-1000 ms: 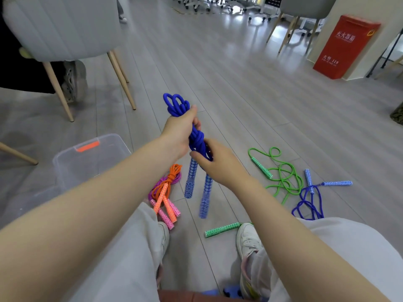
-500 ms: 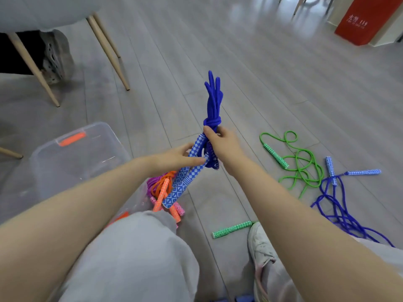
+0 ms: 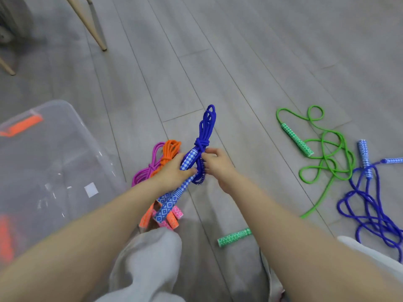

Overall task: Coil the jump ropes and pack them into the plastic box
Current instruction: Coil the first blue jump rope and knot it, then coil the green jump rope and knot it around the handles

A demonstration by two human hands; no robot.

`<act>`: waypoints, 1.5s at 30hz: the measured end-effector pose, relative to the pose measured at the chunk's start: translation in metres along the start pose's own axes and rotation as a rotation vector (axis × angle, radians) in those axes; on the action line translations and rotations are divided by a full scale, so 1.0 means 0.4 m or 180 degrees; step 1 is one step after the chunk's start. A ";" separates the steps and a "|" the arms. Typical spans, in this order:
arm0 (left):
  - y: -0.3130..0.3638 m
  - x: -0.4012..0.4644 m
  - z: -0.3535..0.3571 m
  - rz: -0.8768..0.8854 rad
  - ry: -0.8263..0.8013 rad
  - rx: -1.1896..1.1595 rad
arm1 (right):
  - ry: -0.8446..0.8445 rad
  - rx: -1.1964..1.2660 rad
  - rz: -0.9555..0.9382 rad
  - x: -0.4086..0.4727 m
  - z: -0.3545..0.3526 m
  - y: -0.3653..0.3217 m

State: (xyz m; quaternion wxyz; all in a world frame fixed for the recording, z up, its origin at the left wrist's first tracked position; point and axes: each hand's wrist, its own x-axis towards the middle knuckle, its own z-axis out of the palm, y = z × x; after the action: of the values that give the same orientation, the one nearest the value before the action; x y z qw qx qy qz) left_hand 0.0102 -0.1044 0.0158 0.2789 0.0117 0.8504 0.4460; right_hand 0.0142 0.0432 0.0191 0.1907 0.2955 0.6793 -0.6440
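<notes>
One plastic box [image 3: 65, 131] sits leftmost; beside it lie two coiled ropes, pink [image 3: 146, 171] and orange [image 3: 171, 149]. Left hand [image 3: 172, 173] and right hand [image 3: 214, 164] both grip one coiled blue rope [image 3: 205, 129]. Rightward lie two loose ropes, green [image 3: 327, 153] and blue [image 3: 370, 205].

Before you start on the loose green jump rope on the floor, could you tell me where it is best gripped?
I would grip the green jump rope by its far handle, coming from above with the right hand. That handle is rigid, lies flat and sits clear of the tangled cord.
</notes>
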 end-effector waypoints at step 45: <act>0.266 -0.160 -0.060 0.1305 -0.0573 0.2903 | -0.0756 -0.3405 -0.1375 -0.255 -0.225 -0.122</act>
State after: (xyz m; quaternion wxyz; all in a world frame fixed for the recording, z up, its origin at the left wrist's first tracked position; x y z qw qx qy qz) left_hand 0.0283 -0.0755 0.1377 0.2243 0.3374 0.9114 0.0721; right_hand 0.0704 0.1164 0.1304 0.2525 -0.0610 0.9287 -0.2647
